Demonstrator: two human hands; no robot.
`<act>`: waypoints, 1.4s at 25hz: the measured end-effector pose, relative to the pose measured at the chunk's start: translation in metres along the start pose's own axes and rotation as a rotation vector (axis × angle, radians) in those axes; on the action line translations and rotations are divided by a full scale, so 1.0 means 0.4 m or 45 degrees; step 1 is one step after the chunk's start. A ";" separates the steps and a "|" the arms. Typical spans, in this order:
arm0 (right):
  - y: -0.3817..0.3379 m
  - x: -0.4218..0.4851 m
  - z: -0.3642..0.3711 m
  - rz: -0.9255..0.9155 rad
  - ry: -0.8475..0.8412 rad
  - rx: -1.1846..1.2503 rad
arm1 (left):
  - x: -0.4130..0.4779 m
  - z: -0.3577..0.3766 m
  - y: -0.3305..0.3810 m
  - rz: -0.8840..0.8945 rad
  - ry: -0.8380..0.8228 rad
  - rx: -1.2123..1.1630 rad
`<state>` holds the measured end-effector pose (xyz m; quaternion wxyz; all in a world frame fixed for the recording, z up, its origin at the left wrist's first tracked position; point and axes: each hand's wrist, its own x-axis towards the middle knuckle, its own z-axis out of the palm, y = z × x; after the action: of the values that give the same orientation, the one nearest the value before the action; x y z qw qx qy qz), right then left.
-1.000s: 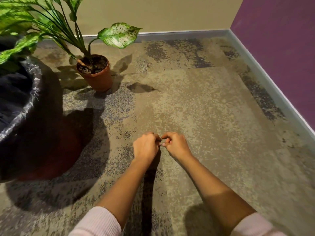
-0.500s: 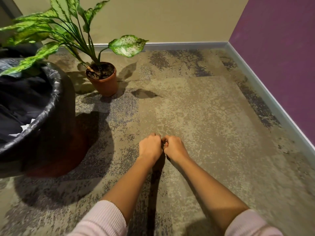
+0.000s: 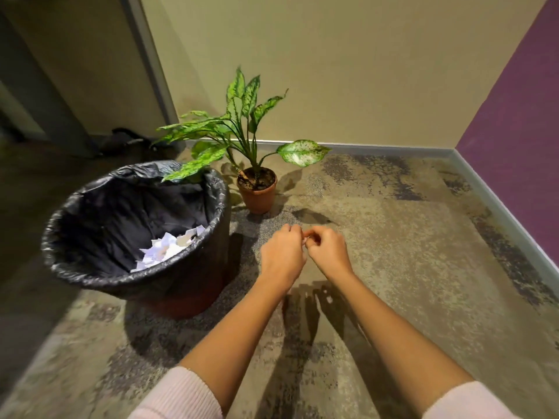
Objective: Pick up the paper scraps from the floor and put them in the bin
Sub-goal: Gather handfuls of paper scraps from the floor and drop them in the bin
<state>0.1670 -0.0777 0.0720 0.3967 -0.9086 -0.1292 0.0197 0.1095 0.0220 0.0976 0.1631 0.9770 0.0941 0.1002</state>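
Both hands are up off the floor and bunched together: left hand and right hand, fingers curled in, fingertips meeting tip to tip. There's a pale speck right at that meeting point, maybe one last bit of paper, but it's too small to call, so I cannot tell whether either hand is actually pinching something or just closed on nothing

Just to the left stands the bin, black liner folded over the rim, and the paper scraps are heaped white at the bottom, towards its near right side. No loose scraps show on the mottled carpet from here

So this looks like the final drop. To do it well, swing both hands left and get them fully over the open mouth before the fingers loosen. Paper this light will flutter, so release low, inside the rim, not from height. Rub the fingertips apart so nothing clings

Beyond the bin, the potted plant hangs a leaf over the far rim; stay on the near side of the opening. Then a slow scan of the carpet, since its pale patches could hide a stray bit
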 end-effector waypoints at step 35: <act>-0.120 0.145 0.000 -0.087 -0.060 -0.042 | 0.162 -0.140 -0.044 -0.386 0.237 -0.396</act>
<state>0.2123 -0.0320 0.1105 0.3789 -0.9094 -0.1698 0.0253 0.1565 0.0693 0.1543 0.3156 0.9013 0.2378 0.1774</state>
